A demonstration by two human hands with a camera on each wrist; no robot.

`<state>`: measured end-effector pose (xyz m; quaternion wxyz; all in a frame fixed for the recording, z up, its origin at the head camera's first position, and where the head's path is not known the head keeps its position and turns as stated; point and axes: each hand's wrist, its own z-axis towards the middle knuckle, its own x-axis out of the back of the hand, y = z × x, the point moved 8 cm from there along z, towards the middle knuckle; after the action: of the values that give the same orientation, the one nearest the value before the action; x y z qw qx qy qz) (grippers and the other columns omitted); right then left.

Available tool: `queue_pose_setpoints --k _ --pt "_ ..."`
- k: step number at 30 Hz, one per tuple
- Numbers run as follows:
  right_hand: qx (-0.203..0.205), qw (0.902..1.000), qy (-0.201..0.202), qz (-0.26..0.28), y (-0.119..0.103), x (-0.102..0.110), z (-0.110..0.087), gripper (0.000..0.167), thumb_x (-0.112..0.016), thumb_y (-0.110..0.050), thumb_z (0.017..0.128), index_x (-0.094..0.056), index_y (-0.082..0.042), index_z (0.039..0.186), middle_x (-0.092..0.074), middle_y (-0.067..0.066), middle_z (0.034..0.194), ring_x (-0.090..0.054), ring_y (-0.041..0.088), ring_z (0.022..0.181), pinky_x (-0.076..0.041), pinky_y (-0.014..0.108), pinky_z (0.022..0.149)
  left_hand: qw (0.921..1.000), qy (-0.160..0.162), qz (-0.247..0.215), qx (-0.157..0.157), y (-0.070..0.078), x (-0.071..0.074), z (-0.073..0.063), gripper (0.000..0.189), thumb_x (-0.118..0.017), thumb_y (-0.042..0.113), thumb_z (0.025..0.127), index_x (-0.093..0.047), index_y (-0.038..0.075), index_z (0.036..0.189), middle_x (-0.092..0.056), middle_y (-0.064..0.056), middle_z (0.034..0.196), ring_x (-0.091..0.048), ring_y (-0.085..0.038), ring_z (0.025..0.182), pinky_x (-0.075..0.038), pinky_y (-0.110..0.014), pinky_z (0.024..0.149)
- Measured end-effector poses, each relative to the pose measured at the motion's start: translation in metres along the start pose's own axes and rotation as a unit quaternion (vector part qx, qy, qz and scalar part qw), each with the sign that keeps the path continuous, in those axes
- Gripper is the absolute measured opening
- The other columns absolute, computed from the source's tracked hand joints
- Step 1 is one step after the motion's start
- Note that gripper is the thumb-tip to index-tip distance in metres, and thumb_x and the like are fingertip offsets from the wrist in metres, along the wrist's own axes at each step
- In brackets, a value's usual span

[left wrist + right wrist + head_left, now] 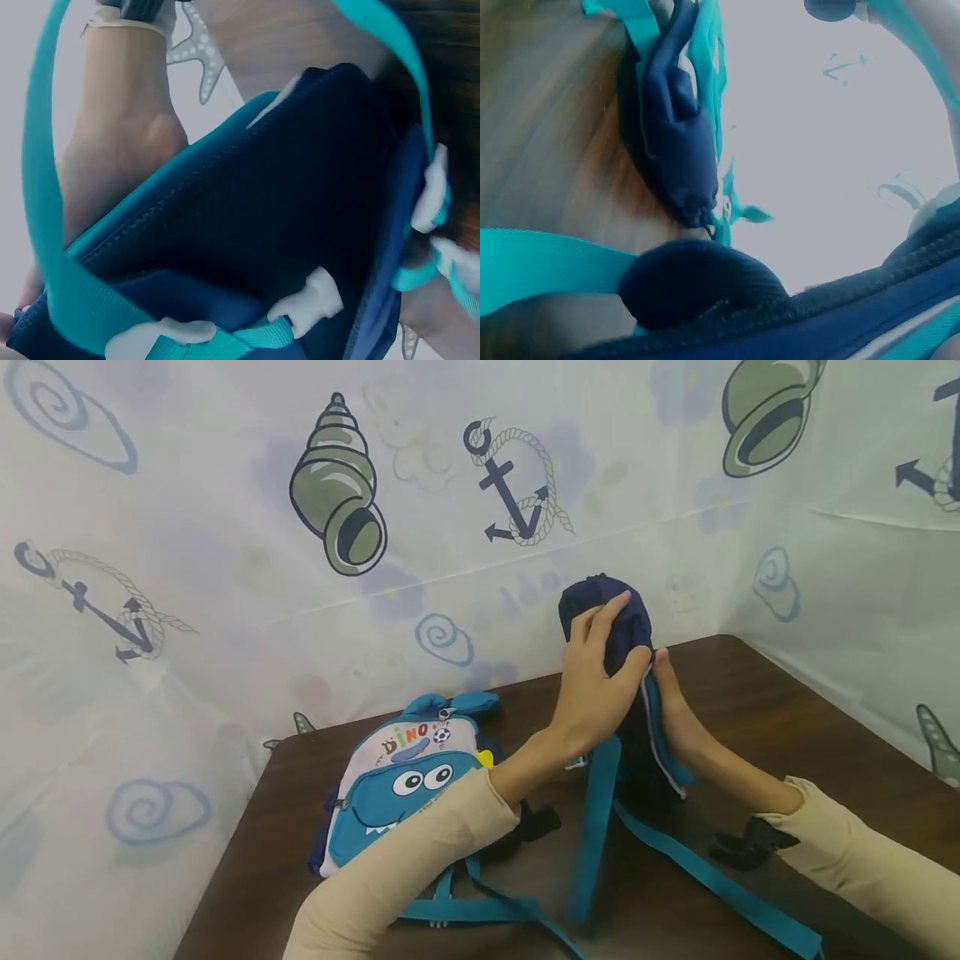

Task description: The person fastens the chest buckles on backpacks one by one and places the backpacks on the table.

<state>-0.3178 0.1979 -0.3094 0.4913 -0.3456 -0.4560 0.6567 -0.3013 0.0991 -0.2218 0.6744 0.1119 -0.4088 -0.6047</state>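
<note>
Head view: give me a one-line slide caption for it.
Left hand and right hand holding a navy backpack at a wood-grain table, beside a cartoon "DINO" backpack.

Backpack [408,768] on table [750,710], second backpack [641,743] right of it, curtain [225,643] behind

Your cream sleeves [405,868] frame a navy-and-teal bag [640,743] with teal straps [596,835]. Toward the dark-brown table's [750,718] left edge, your teal-and-white backpack [390,802] bears a cartoon face [423,793]. Beyond the far edge, you see white curtain [637,485] with grey-green shells [326,485].
</note>
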Motion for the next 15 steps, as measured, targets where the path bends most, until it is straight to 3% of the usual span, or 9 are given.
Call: queue_pose_setpoints --k 4,10,13,15 --pt "0.038 0.9974 0.033 0.05 -0.006 -0.002 0.004 0.064 -0.02 -0.072 0.098 -0.055 -0.021 0.114 -0.058 -0.01 0.084 -0.058 0.004 0.075 -0.053 0.021 0.069 1.0 -0.007 0.002 0.004 0.001 0.0 0.001 0.059 -0.05 0.028 0.098 -0.035 0.031 0.155 -0.029 -0.001 0.157 -0.031 -0.023 0.14 -0.036 -0.052 0.111" --pt "0.045 0.9964 0.056 0.045 -0.013 0.015 0.0 0.063 -0.025 -0.07 0.098 -0.059 -0.019 0.105 -0.063 -0.008 0.082 -0.062 0.006 0.072 -0.054 0.023 0.066 0.9997 -0.01 -0.017 -0.011 -0.002 -0.001 0.001 0.07 -0.056 0.024 0.096 -0.024 0.027 0.158 -0.025 -0.003 0.16 -0.028 -0.02 0.145 -0.032 -0.051 0.117" --pt "0.079 0.9939 0.07 -0.03 -0.032 0.032 -0.003 0.058 -0.019 -0.063 0.103 -0.056 -0.02 0.118 -0.063 -0.009 0.104 -0.062 0.004 0.093 -0.051 0.018 0.082 0.9991 -0.007 -0.042 -0.002 -0.008 -0.005 0.002 0.079 -0.061 0.022 0.094 -0.017 0.022 0.159 -0.025 -0.003 0.161 -0.028 -0.017 0.148 -0.029 -0.047 0.12" --pt "0.128 0.981 0.101 -0.105 -0.056 0.044 -0.004 0.055 -0.018 -0.054 0.106 -0.051 -0.017 0.13 -0.057 -0.006 0.123 -0.057 0.007 0.113 -0.045 0.017 0.095 0.9983 -0.006 -0.057 0.007 -0.012 -0.008 0.002 0.082 -0.063 0.022 0.093 -0.015 0.021 0.159 -0.025 -0.002 0.162 -0.028 -0.017 0.149 -0.029 -0.045 0.121"
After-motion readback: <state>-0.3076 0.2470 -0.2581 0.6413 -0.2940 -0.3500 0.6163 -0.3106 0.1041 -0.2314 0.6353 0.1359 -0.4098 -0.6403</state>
